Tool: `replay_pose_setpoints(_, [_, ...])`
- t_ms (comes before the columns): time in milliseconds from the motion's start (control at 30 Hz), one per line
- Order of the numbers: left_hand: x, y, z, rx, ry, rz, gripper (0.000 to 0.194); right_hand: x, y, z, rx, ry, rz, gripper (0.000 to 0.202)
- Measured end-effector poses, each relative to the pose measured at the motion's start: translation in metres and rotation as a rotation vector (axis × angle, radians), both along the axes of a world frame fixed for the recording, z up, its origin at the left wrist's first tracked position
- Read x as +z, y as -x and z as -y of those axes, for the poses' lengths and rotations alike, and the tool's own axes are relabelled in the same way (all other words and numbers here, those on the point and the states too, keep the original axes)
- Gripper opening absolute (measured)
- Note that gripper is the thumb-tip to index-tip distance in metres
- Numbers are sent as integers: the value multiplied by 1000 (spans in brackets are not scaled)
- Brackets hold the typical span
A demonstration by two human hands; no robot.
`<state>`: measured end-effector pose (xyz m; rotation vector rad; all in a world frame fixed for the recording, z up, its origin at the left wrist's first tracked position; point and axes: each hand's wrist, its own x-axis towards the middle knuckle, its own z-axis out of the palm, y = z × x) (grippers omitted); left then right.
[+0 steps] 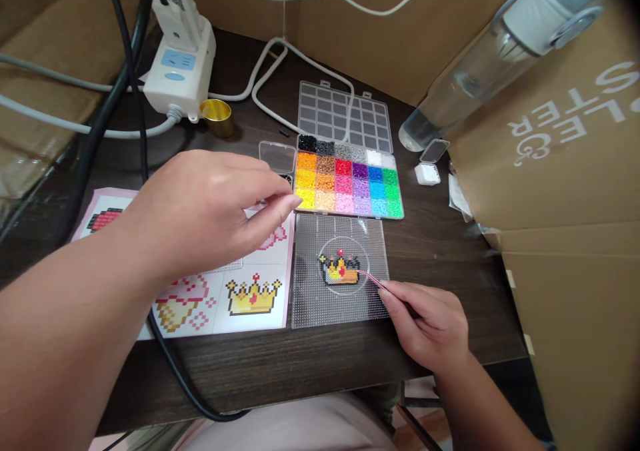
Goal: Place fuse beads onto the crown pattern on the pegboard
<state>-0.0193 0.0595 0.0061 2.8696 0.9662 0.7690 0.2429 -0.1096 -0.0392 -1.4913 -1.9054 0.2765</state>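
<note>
My left hand (220, 204) hovers over the pattern sheet (254, 323), thumb and fingertips pinched near the yellow beads of the bead box (350, 178); what the pinch holds, if anything, is too small to make out. In my right hand (430, 321) is a pair of thin pink tweezers (373, 279), their tip at the right side of a bead crown (341, 271). That crown of black, yellow, orange and red beads lies on a clear pegboard (310, 304). A printed crown (253, 296) shows on the sheet, left of the board.
Behind the bead box lies its open lid (345, 114). A gold cup (218, 118) stands beside a white power strip (180, 71). Black cables (175, 371) cross the left side. At right are a clear bottle (465, 78) and a small white box (427, 174); cardboard walls surround the table.
</note>
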Motion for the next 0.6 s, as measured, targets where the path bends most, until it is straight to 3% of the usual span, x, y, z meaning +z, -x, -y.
replay_pose_setpoints(600, [0, 1, 0, 2, 1, -5, 24, 1, 1, 0, -5, -7, 4, 23])
